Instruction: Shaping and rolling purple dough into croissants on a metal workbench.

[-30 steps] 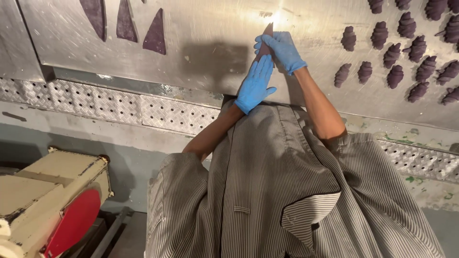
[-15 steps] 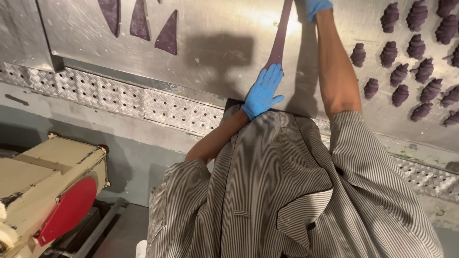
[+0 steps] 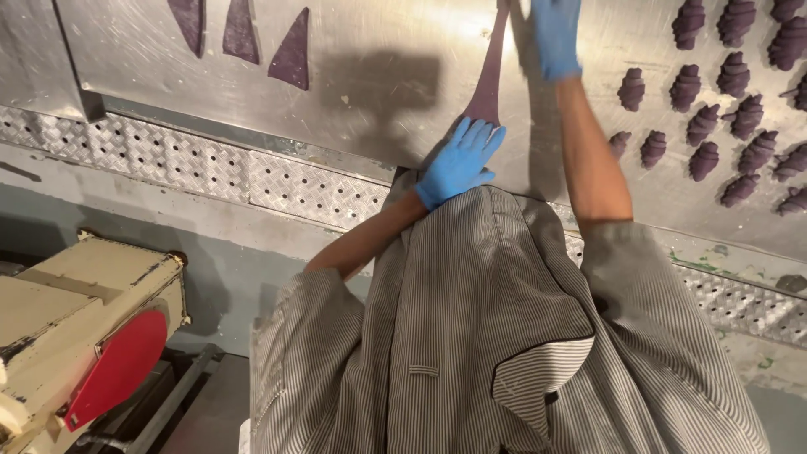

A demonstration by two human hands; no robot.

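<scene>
One scratched steel worktable [image 3: 353, 76] fills upper frame, landmark. Cream machine with red disc [image 3: 84, 336] below table's left end. Rolled purple dough pieces [image 3: 723, 101] in rows on table's right part; three purple dough triangles [image 3: 244, 34] at its top left. Long purple dough strip [image 3: 489, 76] at table centre, stretched. Left hand [image 3: 461, 161], blue glove, presses flat on strip's wide near end, fingers spread. Right hand [image 3: 555, 34], blue glove, on strip's far end; grip cannot tell.

No packages, labels, signs or screens are showing anywhere in this view
</scene>
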